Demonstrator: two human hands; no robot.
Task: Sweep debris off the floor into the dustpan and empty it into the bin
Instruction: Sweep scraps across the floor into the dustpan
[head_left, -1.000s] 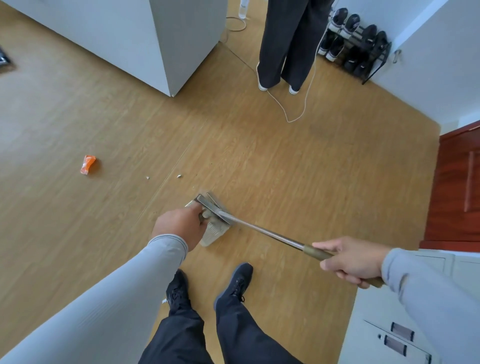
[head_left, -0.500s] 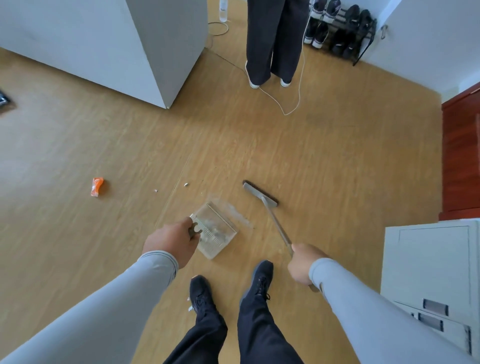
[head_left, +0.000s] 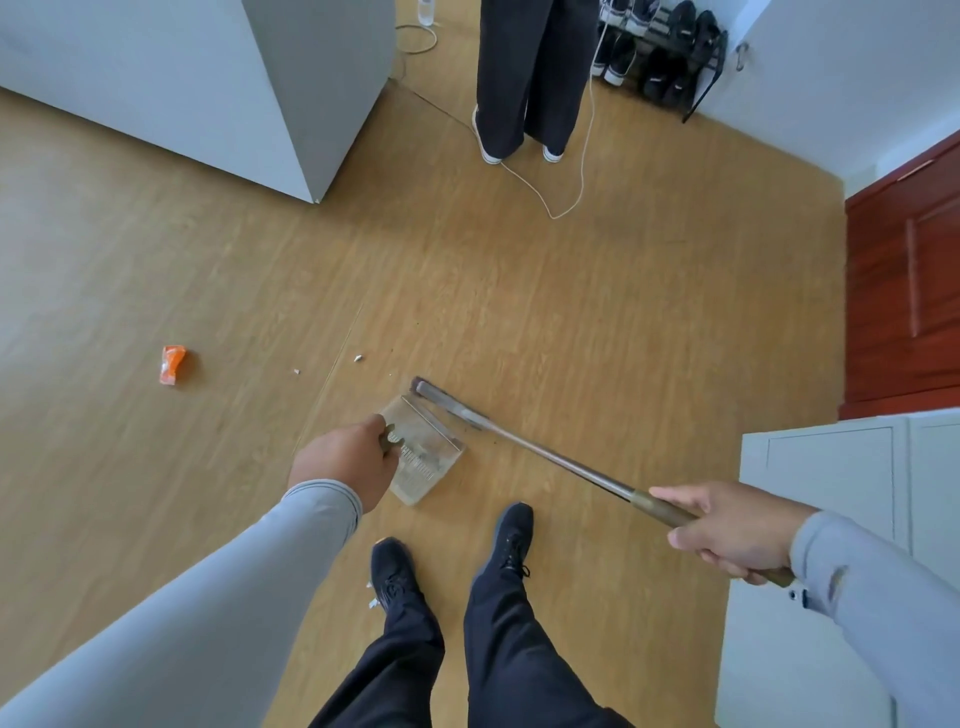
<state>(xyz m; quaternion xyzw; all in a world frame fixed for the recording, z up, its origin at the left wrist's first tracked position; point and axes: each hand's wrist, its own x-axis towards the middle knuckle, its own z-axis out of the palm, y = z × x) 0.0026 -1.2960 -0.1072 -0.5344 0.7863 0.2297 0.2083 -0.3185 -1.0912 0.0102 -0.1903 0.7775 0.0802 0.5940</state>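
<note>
Clear plastic dustpan (head_left: 423, 452) rests on the wood floor (head_left: 571, 322), its handle gripped by the left hand (head_left: 343, 465). Right hand (head_left: 732, 530) is closed around the broom (head_left: 545, 460) handle; the broom head touches the pan's far edge. Orange wrapper (head_left: 173, 365) and white scraps (head_left: 357, 358) lie well left.

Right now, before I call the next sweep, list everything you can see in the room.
dustpan: 1, clear, floor centre
broom: 1, metal shaft, head at dustpan mouth
orange wrapper: 1, floor left
white scraps: 2, between wrapper and dustpan
white cabinet: 1, upper left
bystander's legs: 2, dark trousers, top centre
white cable: 1, by bystander
shoe rack: 1, black, top right
red door: 1, right
left hand: on dustpan handle
right hand: on broom handle
</note>
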